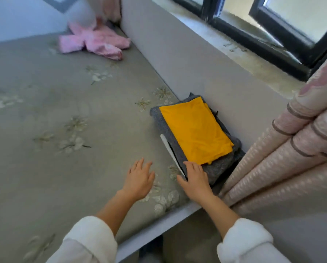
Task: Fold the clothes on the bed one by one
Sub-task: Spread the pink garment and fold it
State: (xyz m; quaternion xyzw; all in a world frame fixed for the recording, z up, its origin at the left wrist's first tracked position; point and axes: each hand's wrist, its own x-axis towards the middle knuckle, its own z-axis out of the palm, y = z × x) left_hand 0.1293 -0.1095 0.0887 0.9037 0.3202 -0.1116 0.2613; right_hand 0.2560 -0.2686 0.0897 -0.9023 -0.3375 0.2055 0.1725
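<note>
Lying far up-left of the folded pile [195,130], the pink clothes [94,42] are nearer my left hand [139,179] than my right hand [194,179]; all fingers loose.

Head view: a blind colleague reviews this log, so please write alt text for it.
A person's right hand rests on a folded grey garment topped by a folded yellow garment, at the bed's right side. The left hand is open above the floral bedspread; a pink garment lies unfolded farther away.
</note>
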